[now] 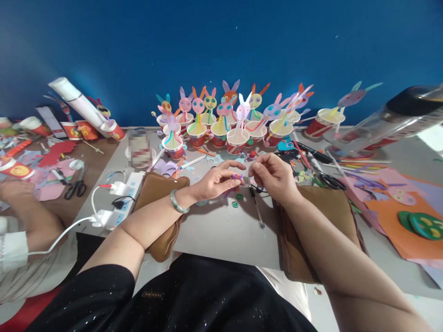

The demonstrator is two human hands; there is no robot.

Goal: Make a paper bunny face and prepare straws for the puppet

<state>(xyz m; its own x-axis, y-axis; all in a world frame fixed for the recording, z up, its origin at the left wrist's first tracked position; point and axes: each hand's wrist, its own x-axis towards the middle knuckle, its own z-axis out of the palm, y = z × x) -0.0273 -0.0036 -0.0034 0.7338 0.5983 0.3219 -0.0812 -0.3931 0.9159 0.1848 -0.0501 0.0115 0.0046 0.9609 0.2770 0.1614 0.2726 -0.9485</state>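
Note:
My left hand (221, 179), with a bracelet on its wrist, pinches a small purple piece (236, 176), perhaps paper, between thumb and fingers. Just to its right, my right hand (274, 176) has thumb and forefinger pressed together; what they hold, if anything, is too small to tell. The fingertips of both hands are close but apart, above the grey table. Below them lie small green discs (235, 204) with light marks and a black-and-clear pen (256, 210).
Behind the hands stand several paper cups (238, 140) bearing paper rabbit heads. Brown cushions (162, 184) lie under both forearms. A power strip (128, 198) is at left, scissors (330, 180) and a clear bottle (375, 127) at right. A co-worker's arm (38, 216) rests far left.

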